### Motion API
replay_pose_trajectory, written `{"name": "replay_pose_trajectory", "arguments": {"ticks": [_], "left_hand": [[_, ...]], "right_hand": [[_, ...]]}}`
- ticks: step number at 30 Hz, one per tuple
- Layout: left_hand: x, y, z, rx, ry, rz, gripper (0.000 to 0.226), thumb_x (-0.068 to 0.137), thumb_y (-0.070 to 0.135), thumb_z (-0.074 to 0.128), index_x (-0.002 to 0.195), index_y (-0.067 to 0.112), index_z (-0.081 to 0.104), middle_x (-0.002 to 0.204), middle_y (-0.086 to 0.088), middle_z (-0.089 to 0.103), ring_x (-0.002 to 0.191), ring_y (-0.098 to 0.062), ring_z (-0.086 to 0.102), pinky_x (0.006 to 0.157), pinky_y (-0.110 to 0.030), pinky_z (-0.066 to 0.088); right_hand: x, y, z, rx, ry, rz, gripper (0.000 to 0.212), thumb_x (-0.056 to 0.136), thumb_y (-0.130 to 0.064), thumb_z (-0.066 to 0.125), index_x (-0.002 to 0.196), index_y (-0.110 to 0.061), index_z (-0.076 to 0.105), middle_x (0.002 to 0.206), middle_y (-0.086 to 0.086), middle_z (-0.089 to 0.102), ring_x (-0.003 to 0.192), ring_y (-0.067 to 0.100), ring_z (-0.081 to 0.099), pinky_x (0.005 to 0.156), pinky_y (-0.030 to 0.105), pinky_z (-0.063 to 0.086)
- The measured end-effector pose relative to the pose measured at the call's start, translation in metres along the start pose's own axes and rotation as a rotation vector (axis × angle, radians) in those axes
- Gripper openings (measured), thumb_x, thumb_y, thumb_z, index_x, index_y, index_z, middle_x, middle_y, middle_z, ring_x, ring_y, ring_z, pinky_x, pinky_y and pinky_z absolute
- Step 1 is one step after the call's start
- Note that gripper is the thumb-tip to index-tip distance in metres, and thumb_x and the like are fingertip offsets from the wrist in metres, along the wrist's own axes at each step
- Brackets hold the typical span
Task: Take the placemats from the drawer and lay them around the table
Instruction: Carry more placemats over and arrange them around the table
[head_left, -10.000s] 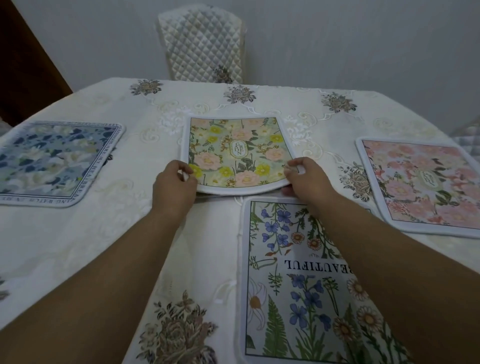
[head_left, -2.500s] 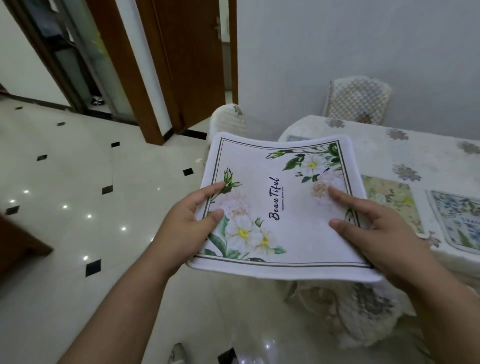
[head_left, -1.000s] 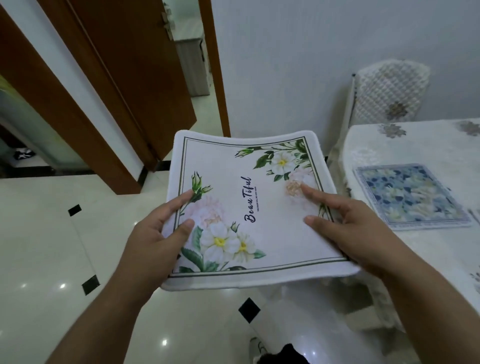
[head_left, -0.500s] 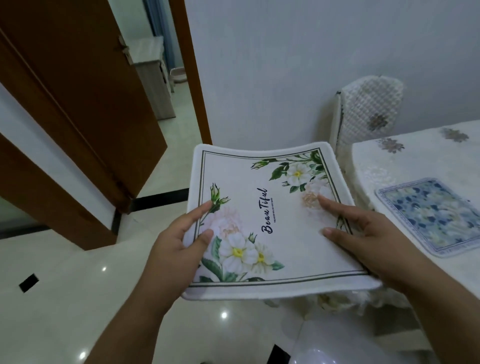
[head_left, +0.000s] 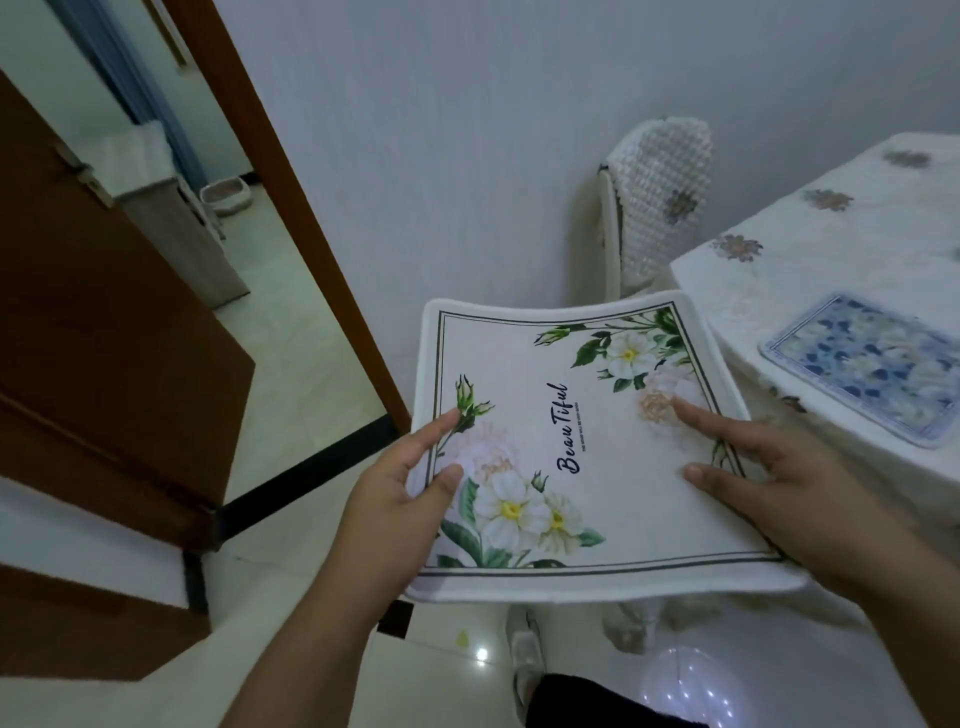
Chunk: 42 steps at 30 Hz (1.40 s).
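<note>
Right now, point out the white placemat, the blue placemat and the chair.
white placemat (head_left: 623, 467), head view, bare middle right of lettering.
blue placemat (head_left: 867, 369), head view, patterned middle.
chair (head_left: 660, 192), head view, quilted backrest.

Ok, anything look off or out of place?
Nothing damaged or spilled. The white floral placemat sags between the left hand and right hand beside the table; the blue placemat lies flat near its edge.

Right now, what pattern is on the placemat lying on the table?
The placemat shows blue-and-white flowers, seen in the head view.
</note>
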<state>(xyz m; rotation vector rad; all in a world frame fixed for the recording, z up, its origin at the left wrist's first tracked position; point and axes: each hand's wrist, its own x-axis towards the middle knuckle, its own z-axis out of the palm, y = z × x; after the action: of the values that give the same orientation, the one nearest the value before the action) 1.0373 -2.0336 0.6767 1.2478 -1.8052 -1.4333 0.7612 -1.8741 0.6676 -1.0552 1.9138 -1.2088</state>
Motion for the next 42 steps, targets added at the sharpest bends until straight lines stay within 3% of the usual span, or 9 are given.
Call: {"name": "replay_pose_trajectory", "arguments": {"ticks": [3, 12, 17, 20, 25, 30, 35, 39, 42], "left_hand": [[0.054, -0.001, -0.016, 0.051, -0.021, 0.01, 0.046, 0.098, 0.017, 0.062, 0.126, 0.053, 0.061, 0.12, 0.035, 0.058, 0.115, 0.007, 0.056, 0.102, -0.036, 0.053], [0.224, 0.019, -0.073, 0.192, 0.002, 0.041, 0.047, 0.097, 0.023, 0.061, 0.129, 0.058, 0.056, 0.133, 0.027, 0.054, 0.129, -0.009, 0.053, 0.105, -0.045, 0.05], [0.312, 0.036, -0.082, 0.164, -0.006, 0.094, 0.047, 0.098, 0.02, 0.061, 0.129, 0.056, 0.057, 0.127, 0.033, 0.053, 0.126, -0.002, 0.051, 0.093, -0.015, 0.05], [0.359, 0.045, -0.078, 0.123, -0.037, 0.1, 0.049, 0.097, 0.019, 0.062, 0.127, 0.058, 0.058, 0.133, 0.026, 0.055, 0.128, -0.005, 0.051, 0.105, -0.032, 0.047], [0.445, 0.051, -0.052, 0.112, -0.19, 0.148, 0.049, 0.097, 0.017, 0.064, 0.125, 0.057, 0.061, 0.134, 0.025, 0.057, 0.129, -0.004, 0.052, 0.108, -0.036, 0.045], [0.527, 0.066, -0.01, 0.121, -0.443, 0.215, 0.047, 0.097, 0.02, 0.063, 0.125, 0.057, 0.06, 0.134, 0.023, 0.058, 0.114, 0.004, 0.061, 0.095, -0.03, 0.055], [0.604, 0.086, 0.033, 0.134, -0.685, 0.305, 0.047, 0.097, 0.022, 0.063, 0.127, 0.058, 0.058, 0.136, 0.024, 0.057, 0.127, -0.003, 0.054, 0.109, -0.039, 0.046], [0.655, 0.102, 0.069, 0.176, -0.83, 0.397, 0.048, 0.096, 0.022, 0.064, 0.126, 0.059, 0.057, 0.132, 0.032, 0.054, 0.123, 0.013, 0.048, 0.111, -0.034, 0.043], [0.681, 0.104, 0.098, 0.187, -0.932, 0.438, 0.048, 0.096, 0.018, 0.065, 0.13, 0.052, 0.059, 0.129, 0.038, 0.053, 0.122, 0.019, 0.047, 0.111, -0.03, 0.041]], "right_hand": [[0.044, 0.001, 0.021, 0.01, 0.027, 0.028, 0.052, 0.084, -0.024, 0.073, 0.12, -0.058, 0.059, 0.119, -0.041, 0.049, 0.108, -0.021, 0.049, 0.099, 0.017, 0.039], [0.217, -0.031, 0.07, 0.02, 0.04, 0.007, 0.051, 0.084, -0.029, 0.073, 0.121, -0.06, 0.056, 0.126, -0.031, 0.049, 0.099, -0.018, 0.048, 0.085, 0.013, 0.042], [0.298, -0.061, 0.058, -0.011, 0.041, -0.013, 0.051, 0.086, -0.027, 0.07, 0.124, -0.059, 0.055, 0.122, -0.036, 0.048, 0.101, -0.022, 0.048, 0.073, -0.004, 0.039], [0.334, -0.066, 0.052, -0.027, 0.131, 0.011, 0.053, 0.087, -0.024, 0.071, 0.126, -0.056, 0.055, 0.118, -0.035, 0.048, 0.089, -0.03, 0.045, 0.066, -0.009, 0.034], [0.363, -0.053, 0.046, -0.037, 0.263, 0.094, 0.052, 0.087, -0.026, 0.071, 0.123, -0.06, 0.055, 0.113, -0.045, 0.044, 0.093, -0.026, 0.049, 0.074, -0.002, 0.039], [0.375, -0.046, 0.038, -0.01, 0.452, 0.222, 0.051, 0.086, -0.029, 0.071, 0.126, -0.058, 0.055, 0.131, -0.024, 0.053, 0.109, -0.005, 0.054, 0.089, 0.017, 0.043], [0.392, -0.052, 0.034, -0.002, 0.655, 0.35, 0.055, 0.085, -0.028, 0.073, 0.124, -0.061, 0.053, 0.137, -0.021, 0.052, 0.12, 0.002, 0.051, 0.103, 0.026, 0.041], [0.409, -0.058, 0.039, -0.039, 0.828, 0.418, 0.056, 0.086, -0.023, 0.072, 0.126, -0.057, 0.053, 0.121, -0.036, 0.047, 0.121, -0.004, 0.043, 0.093, 0.003, 0.032], [0.417, -0.053, 0.039, -0.078, 0.854, 0.497, 0.055, 0.087, -0.026, 0.071, 0.129, -0.057, 0.051, 0.123, -0.032, 0.051, 0.119, -0.005, 0.046, 0.099, 0.013, 0.031]]}}
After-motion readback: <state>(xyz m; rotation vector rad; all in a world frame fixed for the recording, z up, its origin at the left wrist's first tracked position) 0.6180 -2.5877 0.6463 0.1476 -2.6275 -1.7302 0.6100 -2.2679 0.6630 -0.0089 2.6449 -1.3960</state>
